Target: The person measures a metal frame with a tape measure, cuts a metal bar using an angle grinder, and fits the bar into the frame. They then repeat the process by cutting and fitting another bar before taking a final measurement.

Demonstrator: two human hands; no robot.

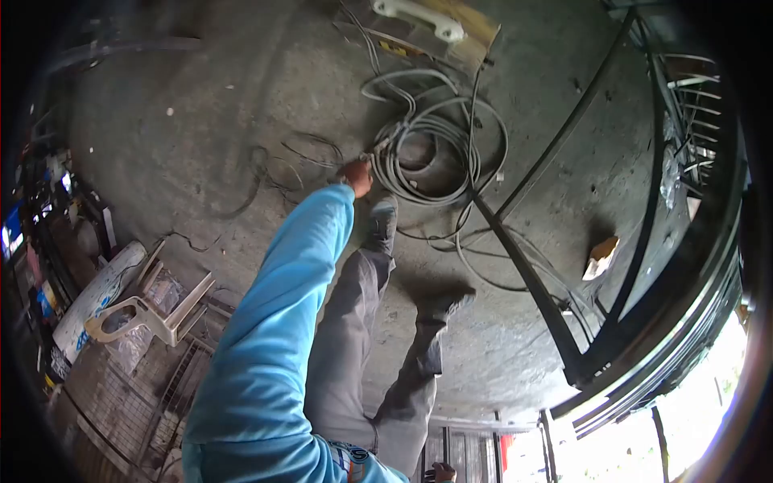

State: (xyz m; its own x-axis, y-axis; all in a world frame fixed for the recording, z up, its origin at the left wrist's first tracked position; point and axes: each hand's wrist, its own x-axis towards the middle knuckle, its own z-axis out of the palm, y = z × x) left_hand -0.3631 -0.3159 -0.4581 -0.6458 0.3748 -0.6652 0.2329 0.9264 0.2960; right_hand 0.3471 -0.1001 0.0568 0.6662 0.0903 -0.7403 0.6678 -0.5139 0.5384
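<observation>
My left hand (pixel 358 178), at the end of a light blue sleeve, reaches down to the left edge of a coil of grey cable (pixel 475 165) on the floor. Its fingers are closed around what looks like part of the cable; a small greyish piece shows at the fingertips, too small to name. Low in the view, by my right hip, only a bit of my right hand (pixel 444 472) appears beside something dark. Its fingers are too small and cut off to read. My shoe (pixel 385 211) stands close to the coil.
A boxy machine (pixel 475 36) with a pale handle stands beyond the coil. Dark metal bars (pixel 527 298) form a frame on the right, near a broken brown piece (pixel 601 258). At left are a beige plastic chair (pixel 165 318), a white cylinder (pixel 101 298) and wire mesh (pixel 113 402). Thin wires (pixel 278 181) lie loose.
</observation>
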